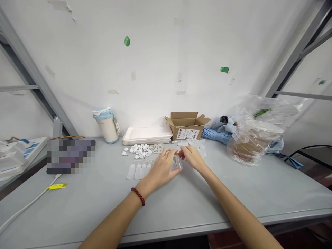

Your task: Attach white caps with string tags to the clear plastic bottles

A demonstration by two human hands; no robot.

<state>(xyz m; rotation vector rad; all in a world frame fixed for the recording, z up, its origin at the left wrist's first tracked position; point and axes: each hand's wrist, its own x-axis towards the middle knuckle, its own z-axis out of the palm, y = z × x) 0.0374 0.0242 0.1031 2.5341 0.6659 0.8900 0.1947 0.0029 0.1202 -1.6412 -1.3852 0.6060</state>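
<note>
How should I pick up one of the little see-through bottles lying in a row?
Probably pinch the leftmost bottle at its wide near end, coming from the front: they lie flat, packed side by side, so only the ends are free.

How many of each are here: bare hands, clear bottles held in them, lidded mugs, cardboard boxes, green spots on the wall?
Bare hands, left hand and right hand: 2
Small clear plastic bottle in the left hand: 1
Cream mug with light blue lid: 1
Open brown cardboard box: 1
Green spots on the white wall: 3
Total: 8
</note>
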